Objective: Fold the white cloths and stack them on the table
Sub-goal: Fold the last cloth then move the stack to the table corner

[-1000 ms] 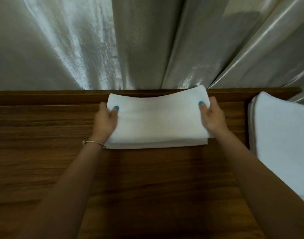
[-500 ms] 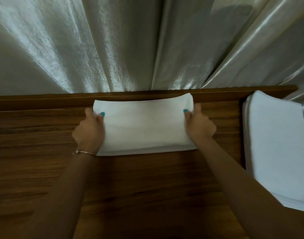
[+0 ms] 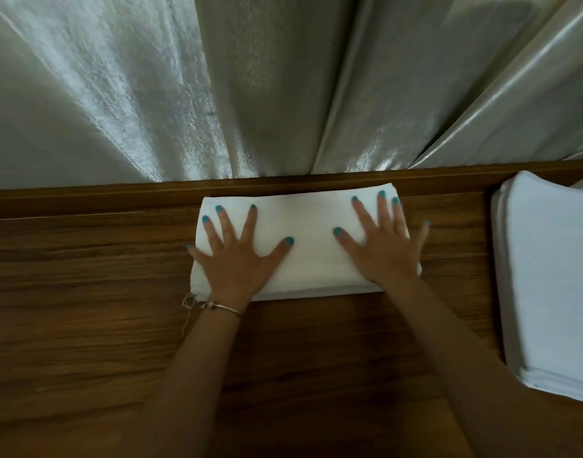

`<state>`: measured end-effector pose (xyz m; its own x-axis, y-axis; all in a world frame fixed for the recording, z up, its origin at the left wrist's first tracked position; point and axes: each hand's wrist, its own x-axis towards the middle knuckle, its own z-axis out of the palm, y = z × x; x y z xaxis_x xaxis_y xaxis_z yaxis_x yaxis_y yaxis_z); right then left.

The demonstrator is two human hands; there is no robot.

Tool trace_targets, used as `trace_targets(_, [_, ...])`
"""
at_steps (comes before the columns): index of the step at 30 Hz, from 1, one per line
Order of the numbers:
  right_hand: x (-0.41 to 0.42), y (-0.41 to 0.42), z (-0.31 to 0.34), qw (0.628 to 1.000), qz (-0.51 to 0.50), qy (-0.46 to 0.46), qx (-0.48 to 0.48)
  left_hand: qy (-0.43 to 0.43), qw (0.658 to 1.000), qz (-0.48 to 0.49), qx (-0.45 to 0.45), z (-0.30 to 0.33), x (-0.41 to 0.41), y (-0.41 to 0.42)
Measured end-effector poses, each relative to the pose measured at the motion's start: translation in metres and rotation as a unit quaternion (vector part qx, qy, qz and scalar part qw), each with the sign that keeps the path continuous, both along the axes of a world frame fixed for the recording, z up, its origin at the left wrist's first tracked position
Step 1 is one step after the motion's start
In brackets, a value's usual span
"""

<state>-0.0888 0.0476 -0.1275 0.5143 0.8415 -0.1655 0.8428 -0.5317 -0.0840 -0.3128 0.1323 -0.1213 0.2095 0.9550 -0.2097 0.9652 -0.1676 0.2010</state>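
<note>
Shiny silver-grey pleated curtains fill the whole back of the shot, hanging down right behind a dark brown wood-grain table with a raised lip along its far edge.

So, the task thing: a folded white rectangular cloth is lying flat on the table, up near the far edge, long side running left to right. Looks like a few layers thick, judging by the front edge. A bit of loose thread dangles off its near-left corner onto the wood.

Both hands are flat on top of it, palms down. The left hand sits on the left half with fingers straight and fanned wide apart, thumb pointing in toward the middle. Its little finger hangs just past the cloth's left edge. The right hand is on the right half, fingers also straight and spread, though less wide than the left's, little finger out over the cloth's right edge. Neither is gripping anything, just pressing on the fabric. Teal nail polish on both, and a thin silver bangle on the left wrist.

Off to the right, well apart from the cloth being pressed, there's a stack of folded white cloths on the same table, partly cut off by the frame edge.
</note>
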Motion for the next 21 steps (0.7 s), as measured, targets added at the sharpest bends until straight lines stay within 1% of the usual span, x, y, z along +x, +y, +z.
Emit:
trace_targets(2, [0.009,-0.01,-0.002,0.999,-0.028,0.017,0.005,-0.007,1.0,-0.024,0.011,-0.002,-0.009,0.0])
trace_targets(7, [0.007,-0.006,-0.005,0.999,-0.027,0.024,0.004,-0.007,0.999,-0.02,0.038,-0.008,-0.007,0.001])
trace_targets(10, [0.011,-0.005,-0.004,0.999,-0.023,0.046,-0.004,-0.011,0.999,-0.031,0.014,-0.007,-0.008,0.004])
trace_targets(12, [0.014,-0.004,-0.001,0.996,-0.017,0.092,-0.009,-0.013,0.998,-0.052,-0.02,-0.005,-0.012,0.008])
trace_targets(13, [0.016,-0.004,0.002,0.991,-0.015,0.13,0.005,-0.03,0.997,-0.06,-0.034,-0.003,-0.016,0.009])
trace_targets(14, [0.019,-0.004,0.005,0.984,-0.015,0.173,0.039,-0.072,0.995,-0.054,-0.041,0.0,-0.02,0.011])
trace_targets(16, [0.027,-0.006,0.014,0.951,-0.052,0.266,0.146,-0.196,0.98,0.008,-0.02,0.008,-0.031,0.016])
trace_targets(17, [0.03,-0.008,0.019,0.927,-0.087,0.308,0.196,-0.232,0.971,0.053,0.0,0.011,-0.036,0.018])
trace_targets(18, [0.033,-0.01,0.024,0.904,-0.122,0.343,0.227,-0.234,0.967,0.098,0.011,0.013,-0.042,0.021])
trace_targets(19, [0.035,-0.011,0.028,0.886,-0.155,0.368,0.238,-0.221,0.965,0.139,0.005,0.015,-0.046,0.023])
trace_targets(21, [0.04,-0.009,0.034,0.872,-0.222,0.384,0.206,-0.205,0.955,0.209,-0.049,0.016,-0.052,0.03])
